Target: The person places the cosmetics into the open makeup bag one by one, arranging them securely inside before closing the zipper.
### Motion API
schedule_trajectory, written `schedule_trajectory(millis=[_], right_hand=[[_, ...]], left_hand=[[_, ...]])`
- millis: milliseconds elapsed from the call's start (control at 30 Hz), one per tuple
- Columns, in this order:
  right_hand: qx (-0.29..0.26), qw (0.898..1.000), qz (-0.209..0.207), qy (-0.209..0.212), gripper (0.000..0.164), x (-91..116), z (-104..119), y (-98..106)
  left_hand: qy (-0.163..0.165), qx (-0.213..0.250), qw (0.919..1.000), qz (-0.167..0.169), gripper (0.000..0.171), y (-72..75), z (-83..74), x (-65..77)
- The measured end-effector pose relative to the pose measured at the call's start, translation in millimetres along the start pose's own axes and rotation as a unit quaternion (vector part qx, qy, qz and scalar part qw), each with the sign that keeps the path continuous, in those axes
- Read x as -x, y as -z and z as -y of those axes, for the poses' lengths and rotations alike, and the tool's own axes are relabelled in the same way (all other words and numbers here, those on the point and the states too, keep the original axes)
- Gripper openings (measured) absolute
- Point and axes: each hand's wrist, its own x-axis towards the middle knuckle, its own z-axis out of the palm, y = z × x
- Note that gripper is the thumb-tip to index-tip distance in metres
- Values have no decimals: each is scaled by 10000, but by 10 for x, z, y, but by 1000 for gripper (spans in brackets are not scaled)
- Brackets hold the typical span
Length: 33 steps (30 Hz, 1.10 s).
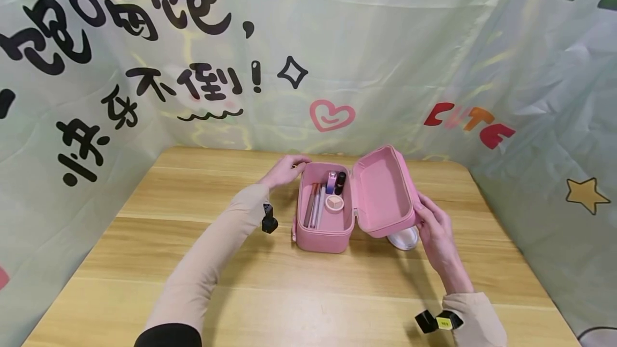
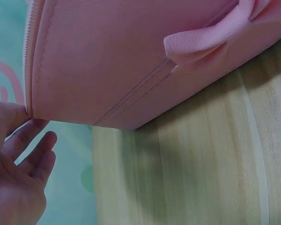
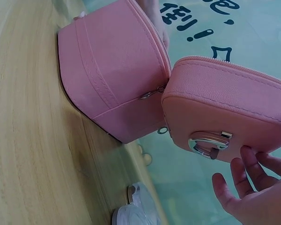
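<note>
A pink zippered makeup case (image 1: pixel 322 241) stands in front of me with its lid (image 1: pixel 384 191) swung out to the right. Inside lie several slim pens or pencils (image 1: pixel 314 206), a purple-and-blue tube (image 1: pixel 331 182), a black tube (image 1: pixel 340 183) and a small round compact (image 1: pixel 334 204). My left hand (image 1: pixel 284 171) pinches the case's far left rim; in the left wrist view, thumb and forefinger meet at the zipper corner. My right hand (image 1: pixel 437 229) holds the lid by its outer edge, fingertips (image 3: pixel 247 154) against its outside near a metal-ringed handle (image 3: pixel 208 144).
A clear round item (image 1: pixel 405 239) lies on the wooden table (image 1: pixel 202 261), partly under the lid. In the left wrist view a pink bow (image 2: pixel 210 42) sits on the case's side. Printed cloth (image 1: pixel 385 42) hangs behind and beside the table.
</note>
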Motion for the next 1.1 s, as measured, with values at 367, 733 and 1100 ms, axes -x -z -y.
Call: schedule_trajectory(millis=[367,733,1100], right_hand=[[154,9999,7,-44,34,20,6,8],[662,9954,-676,165,41,36,-22,-24],[2022,9757,-831,-157,9,57,-116,-169]], left_hand=[[57,193,9996,190,36,41,-9,39],[-68,344,9992,192,37,126,115,182],[59,581,9981,196,38,164,219,326]])
